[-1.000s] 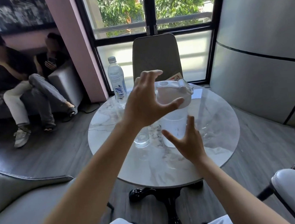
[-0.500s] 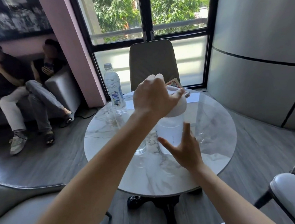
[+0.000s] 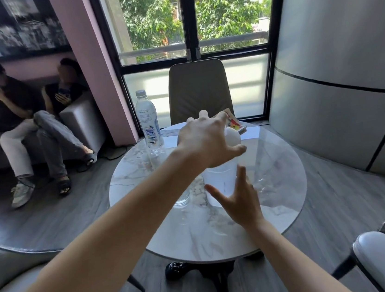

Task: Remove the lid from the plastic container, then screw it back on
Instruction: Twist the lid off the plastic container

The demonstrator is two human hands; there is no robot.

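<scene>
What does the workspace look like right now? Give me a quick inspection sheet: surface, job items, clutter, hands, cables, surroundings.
Surface: round marble table, glossy, on a dark pedestal base.
Job's things: translucent plastic container upright near the table's middle; white lid on top of it, mostly hidden, so whether it is seated cannot be told.
Clutter: water bottle at the far left edge; clear glass left of the container; colourful card pack behind the lid.
Hands: left hand spread over the lid; right hand open against the container's near side.
Cables: dark cable on the floor by the pink pillar.
Surroundings: chair opposite, window behind, two seated people on a sofa at left.
</scene>
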